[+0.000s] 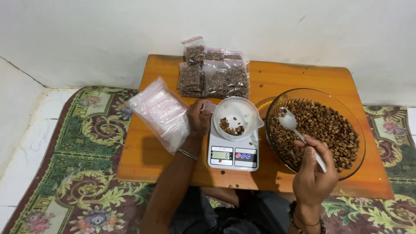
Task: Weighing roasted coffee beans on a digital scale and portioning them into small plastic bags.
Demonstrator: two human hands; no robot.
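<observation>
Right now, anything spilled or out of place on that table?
A few loose beans lie on the table in front of the scale, outside the white cup and glass bowl. Nothing else stands out.
</observation>
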